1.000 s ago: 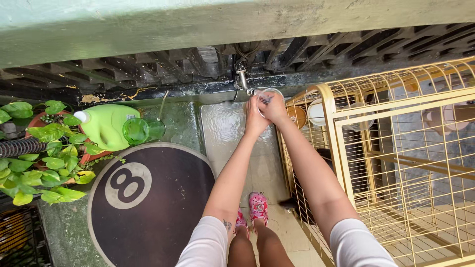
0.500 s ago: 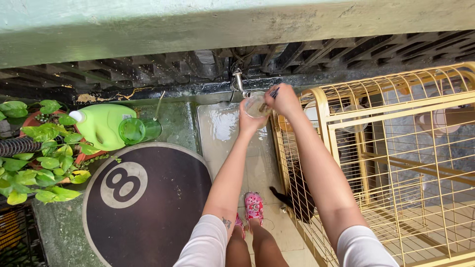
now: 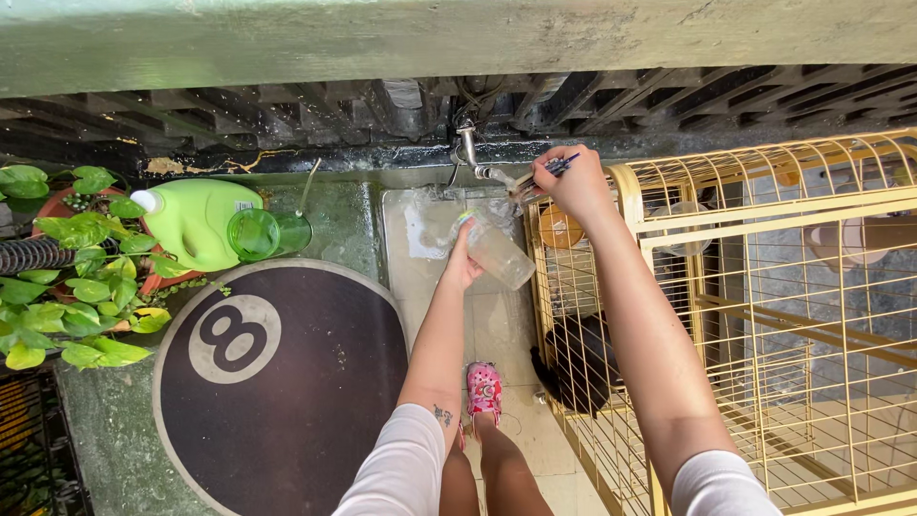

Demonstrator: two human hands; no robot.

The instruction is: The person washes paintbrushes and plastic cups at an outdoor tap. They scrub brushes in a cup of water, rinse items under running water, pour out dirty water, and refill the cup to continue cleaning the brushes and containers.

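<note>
My left hand [image 3: 462, 260] grips a clear glass tumbler [image 3: 503, 256], tilted on its side just below a small metal tap [image 3: 468, 153] on the wall. Water splashes on the wet tiled strip [image 3: 420, 239] under the tap. My right hand [image 3: 576, 183] is up to the right of the tap, at the top edge of a yellow wire cage [image 3: 764, 315]. Its fingers pinch a thin rod with a blue end [image 3: 546, 172] that points towards the tap. The two hands are apart.
A green detergent jug [image 3: 196, 222] and a green cup [image 3: 253, 233] stand left of the tap, beside a leafy potted plant [image 3: 67, 277]. A round black mat [image 3: 287, 401] lies on the ground. A dark animal [image 3: 585, 363] sits in the cage. My pink shoe [image 3: 484, 387] is below.
The hands were together at the tap; now they have parted. The right hand rose to the right with the rod, and the left lowered the tumbler and tilted it.
</note>
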